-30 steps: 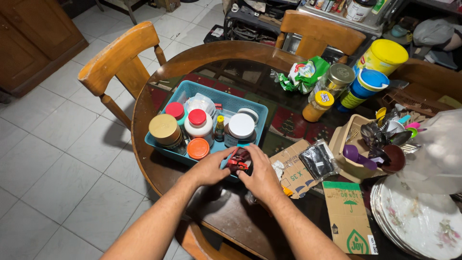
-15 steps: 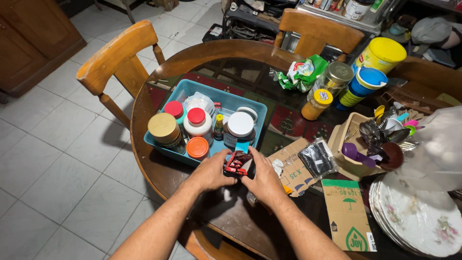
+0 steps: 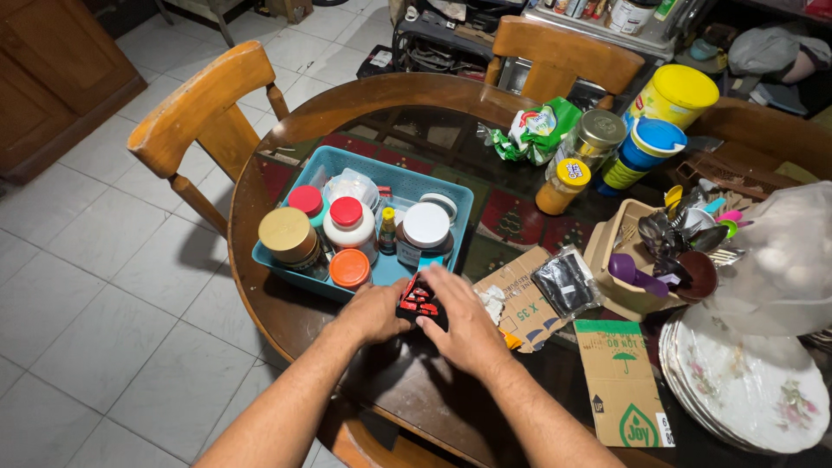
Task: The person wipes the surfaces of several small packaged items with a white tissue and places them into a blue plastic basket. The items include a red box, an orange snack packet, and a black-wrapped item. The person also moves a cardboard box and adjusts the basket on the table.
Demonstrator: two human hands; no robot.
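Small black-and-red packet [image 3: 421, 301] at frame centre, just below the blue tray [image 3: 451, 192], pinched between left hand [image 3: 374, 310] and right hand [image 3: 466, 322] above the counter [image 3: 295, 316]; likely light, crinkly, slippery—best gripped by its edges.

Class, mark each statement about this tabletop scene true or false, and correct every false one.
1. Both hands, the left hand and the right hand, hold a small black packet with red markings. True.
2. The teal plastic basket is empty. False: it holds several jars and bottles, including a white bottle with a red cap.
3. A stack of white floral plates sits at the table's right edge. True.
4. The big yellow-lidded tub stands inside the basket. False: it stands apart, at the table's far right.
5. Two wooden chairs are at the table. True: one left, one at the far side.
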